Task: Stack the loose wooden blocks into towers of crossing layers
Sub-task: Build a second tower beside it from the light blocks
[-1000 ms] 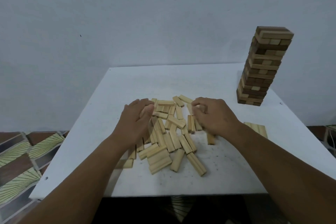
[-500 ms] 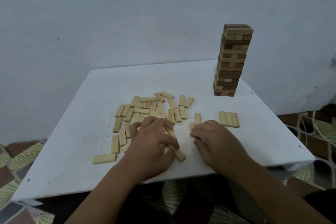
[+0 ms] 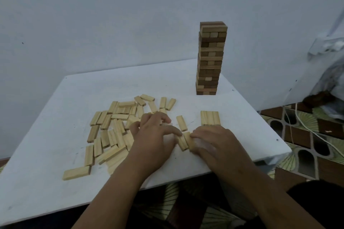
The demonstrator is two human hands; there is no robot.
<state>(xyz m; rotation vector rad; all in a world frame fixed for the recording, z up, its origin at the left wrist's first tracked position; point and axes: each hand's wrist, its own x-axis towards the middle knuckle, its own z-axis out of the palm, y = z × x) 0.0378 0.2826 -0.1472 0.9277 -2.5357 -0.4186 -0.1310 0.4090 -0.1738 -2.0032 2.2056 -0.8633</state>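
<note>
Several loose pale wooden blocks point(image 3: 115, 128) lie scattered on the white table point(image 3: 55, 188), left of centre. My left hand point(image 3: 154, 141) and my right hand point(image 3: 216, 145) meet near the front edge, fingers curled, and squeeze two pale blocks point(image 3: 184, 142) side by side between them. My left hand's fingertips curl at the pile's near edge. One single block point(image 3: 181, 123) lies just behind the held pair. A flat row of three blocks point(image 3: 210, 118) sits behind my right hand. A finished tower of mixed dark and pale blocks point(image 3: 211, 57) stands at the back right.
A lone block point(image 3: 76, 172) lies at the front left near the table edge. A blue-grey wall rises behind the table. On the patterned floor to the right lie a white cable point(image 3: 305, 126) and crumpled plastic point(image 3: 329, 46).
Both hands have drawn back from the pile toward the front edge, bringing blocks along. Two blocks now sit together between them. The camera view has shifted, so the tower appears more central.
</note>
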